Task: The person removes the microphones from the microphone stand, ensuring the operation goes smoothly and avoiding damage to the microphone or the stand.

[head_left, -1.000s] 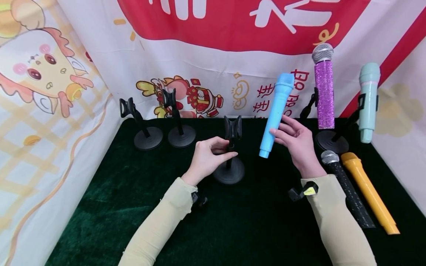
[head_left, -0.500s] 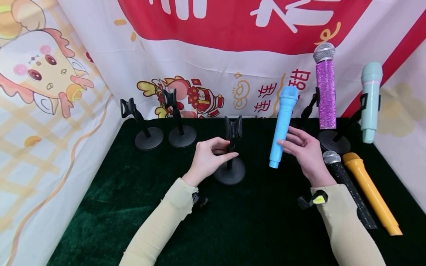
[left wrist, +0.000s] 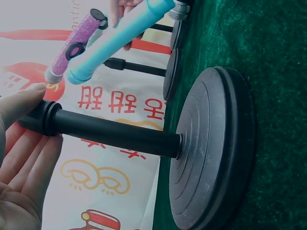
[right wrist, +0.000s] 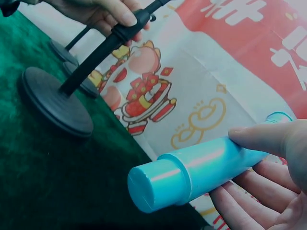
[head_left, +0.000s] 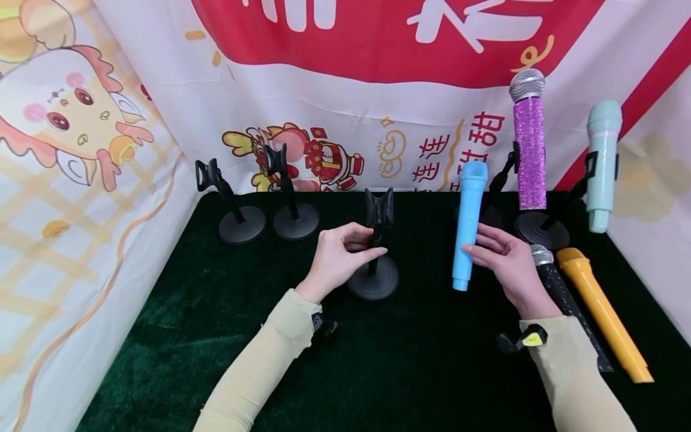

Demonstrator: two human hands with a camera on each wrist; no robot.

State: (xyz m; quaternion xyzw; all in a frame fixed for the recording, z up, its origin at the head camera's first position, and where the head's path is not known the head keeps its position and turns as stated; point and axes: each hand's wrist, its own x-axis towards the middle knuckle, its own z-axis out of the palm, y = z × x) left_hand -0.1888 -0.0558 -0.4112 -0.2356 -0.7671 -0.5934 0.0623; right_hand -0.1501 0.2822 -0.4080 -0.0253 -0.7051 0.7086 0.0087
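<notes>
In the head view, the left hand (head_left: 342,255), at the centre of the frame, has its grip clamped on the stem of a black microphone stand (head_left: 372,283), thumb on one side and fingers on the other, just below the clip. To the right of it, the right hand (head_left: 513,270) pinches a light-blue microphone (head_left: 468,225), nearly upright and slightly tilted, its wide head toward the top. Right of centre, a purple glitter microphone (head_left: 531,153) and a mint-green microphone (head_left: 601,168) sit in stand clips. Below them, a black microphone (head_left: 558,288), partly behind the right forearm, lies beside a yellow microphone (head_left: 604,315) on the green-covered bench (head_left: 216,312). Two vacant stands, a far-left stand (head_left: 241,225) and a neighbouring stand (head_left: 296,221), rise left of centre.

In the left wrist view, the left hand's thumb and fingers surround the stand's collar at the left edge; the light-blue microphone slants across the upper left.

In the right wrist view, the light-blue microphone's narrow end points toward lower centre, thumb above it, fingers beneath.
</notes>
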